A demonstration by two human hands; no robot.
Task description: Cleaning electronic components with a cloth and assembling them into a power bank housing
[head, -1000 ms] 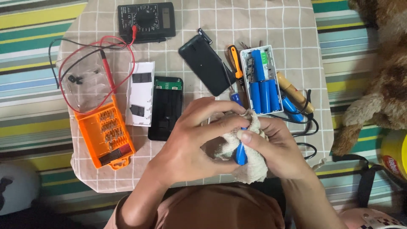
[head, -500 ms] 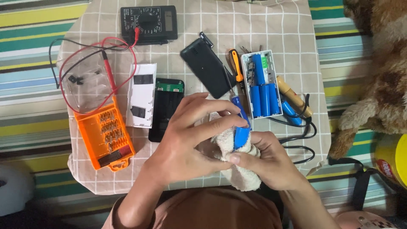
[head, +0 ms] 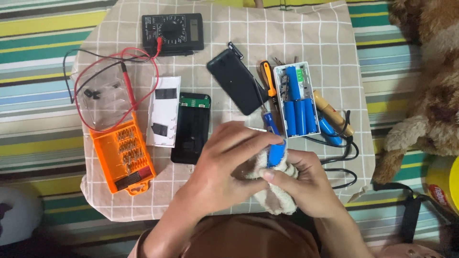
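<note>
My left hand (head: 224,165) and my right hand (head: 306,184) meet over the checked cloth near my body. Together they hold a blue cylindrical battery cell (head: 276,154) wrapped in a beige rag (head: 279,196). The left fingers curl over the cell's top; the right thumb presses the rag against its side. Just beyond them lies an open white battery case (head: 297,100) holding several blue cells.
On the checked cloth (head: 306,33) lie a black multimeter (head: 172,31) with red and black leads, an orange screwdriver-bit box (head: 125,155), a black circuit housing (head: 191,126), a black cover (head: 234,81), a white panel (head: 164,110), screwdrivers (head: 268,83) and a soldering iron (head: 332,114). A plush toy (head: 425,91) sits right.
The blue cell has come further out of the rag and stands more upright. Both hands shifted slightly toward the right, the rag turning around the cell.
</note>
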